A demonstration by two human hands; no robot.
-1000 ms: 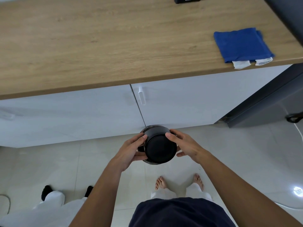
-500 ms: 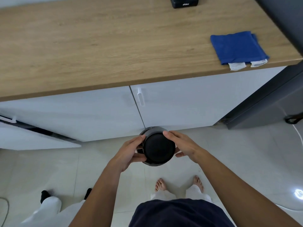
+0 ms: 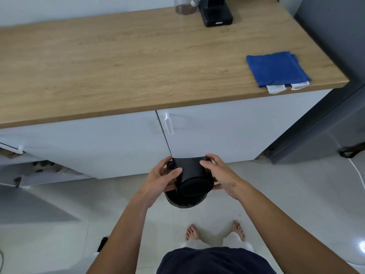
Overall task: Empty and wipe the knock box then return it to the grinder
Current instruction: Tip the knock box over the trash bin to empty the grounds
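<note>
I hold the black round knock box (image 3: pixel 192 175) in front of the white cabinets, above the floor, with its flat base turned towards me. My left hand (image 3: pixel 161 179) grips its left side and my right hand (image 3: pixel 219 174) grips its right side. Just below the box a dark round rim (image 3: pixel 183 203) shows; I cannot tell what it is. The black grinder base (image 3: pixel 216 15) stands at the back of the wooden counter (image 3: pixel 118 62). A folded blue cloth (image 3: pixel 275 71) lies near the counter's right front edge.
A clear jar (image 3: pixel 185 5) stands left of the grinder. At the lower left a white cabinet drawer (image 3: pixel 21 175) is pulled out. A grey appliance (image 3: pixel 335 56) flanks the counter on the right. Another person's dark-socked foot (image 3: pixel 102 244) is on the tiled floor at left.
The box has turned so its side wall shows and the dark rim has appeared beneath it. The left drawer has come further out. My view has lifted, bringing the grinder into sight.
</note>
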